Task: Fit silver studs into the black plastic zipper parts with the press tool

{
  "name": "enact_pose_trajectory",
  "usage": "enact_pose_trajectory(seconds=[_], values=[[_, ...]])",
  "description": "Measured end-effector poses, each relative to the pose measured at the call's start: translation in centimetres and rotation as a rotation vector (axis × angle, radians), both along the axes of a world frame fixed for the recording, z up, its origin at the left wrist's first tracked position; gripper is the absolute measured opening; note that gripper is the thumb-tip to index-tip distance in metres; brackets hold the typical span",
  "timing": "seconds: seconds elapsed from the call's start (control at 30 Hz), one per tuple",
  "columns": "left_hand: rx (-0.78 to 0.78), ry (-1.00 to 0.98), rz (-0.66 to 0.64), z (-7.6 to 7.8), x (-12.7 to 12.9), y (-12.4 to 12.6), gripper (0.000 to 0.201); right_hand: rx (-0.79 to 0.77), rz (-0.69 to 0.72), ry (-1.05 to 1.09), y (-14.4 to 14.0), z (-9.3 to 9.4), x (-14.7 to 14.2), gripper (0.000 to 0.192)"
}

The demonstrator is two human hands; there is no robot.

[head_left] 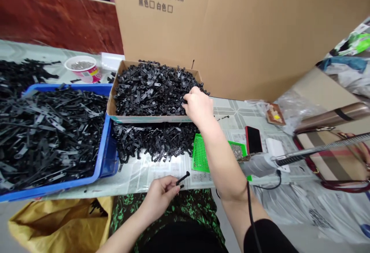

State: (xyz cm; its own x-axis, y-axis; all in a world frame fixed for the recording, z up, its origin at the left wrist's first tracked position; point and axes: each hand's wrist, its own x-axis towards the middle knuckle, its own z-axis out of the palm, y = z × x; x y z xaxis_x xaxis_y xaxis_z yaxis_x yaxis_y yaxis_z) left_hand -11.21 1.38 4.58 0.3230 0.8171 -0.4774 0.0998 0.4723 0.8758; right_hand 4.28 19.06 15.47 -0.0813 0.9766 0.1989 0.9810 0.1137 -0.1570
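Observation:
My left hand (162,196) is closed near the table's front edge, pinching a thin black plastic piece (182,178) with a round head. A second dark tip pokes out below it, just under the thumb. At the right end of a shallow cardboard box (156,119), my right hand (199,106) has its fingers curled against the heap of small black plastic parts (153,89). Whatever those fingers pinch is too small and hidden to make out. More black parts (158,139) lie on the table in front of the box.
A blue crate (101,156) of longer black strips stands left. Behind it sits a tub (83,68) of small metal pieces. Under my right forearm is a green basket (199,154). A phone (253,139), lamp arm (326,148) and bag (341,156) lie right; a large carton (231,33) rises behind.

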Motion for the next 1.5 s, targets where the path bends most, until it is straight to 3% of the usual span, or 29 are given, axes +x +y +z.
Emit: enact_pose_trajectory(seconds=[0.1, 0.23, 0.4, 0.53, 0.67, 0.77, 0.87, 0.93, 1.03, 1.13, 1.27, 1.5], values=[[-0.089, -0.081, 0.125, 0.0, -0.3, 0.3, 0.028, -0.086, -0.008, -0.139, 1.0, 0.5, -0.6, 0.017], [-0.171, -0.139, 0.306, -0.5, -0.8, 0.5, 0.03, -0.039, 0.073, -0.097, 1.0, 0.0, 0.3, 0.016], [-0.166, -0.154, 0.375, -0.8, -0.4, 0.8, 0.027, 0.04, 0.093, -0.043, 0.7, -0.5, 1.0, 0.03], [-0.175, -0.183, 0.411, -0.2, 0.2, 1.0, 0.027, 0.049, 0.021, -0.062, 0.3, -0.7, 0.5, 0.015], [-0.197, -0.202, 0.417, 0.3, 0.8, 1.1, 0.027, 0.045, 0.058, 0.086, 0.9, -1.2, 0.4, 0.012], [-0.221, -0.217, 0.443, 0.4, 1.1, 1.2, 0.029, 0.1, 0.11, 0.365, 1.0, -1.5, 0.5, 0.009], [-0.237, -0.223, 0.477, 0.6, 1.3, 1.3, 0.031, 0.258, 0.157, 0.703, -1.0, -1.6, 0.8, 0.013], [-0.233, -0.22, 0.493, 0.6, 1.2, 1.4, 0.03, 0.258, 0.199, 0.852, -3.8, -2.2, 1.0, 0.015], [-0.221, -0.225, 0.484, 0.5, 1.0, 1.5, 0.028, -0.038, 0.419, 0.886, -8.5, -4.5, 1.4, 0.006], [-0.216, -0.22, 0.459, 0.5, 1.0, 1.6, 0.027, -0.121, 0.501, 0.833, -11.5, -7.5, 1.8, 0.008], [-0.22, -0.194, 0.429, 0.6, 1.1, 1.4, 0.025, -0.082, 0.526, 0.816, -12.2, -9.5, 2.1, 0.01], [-0.179, -0.146, 0.359, 1.6, 1.2, 1.1, 0.025, -0.048, 0.571, 0.754, -12.3, -8.8, 2.2, 0.013]])
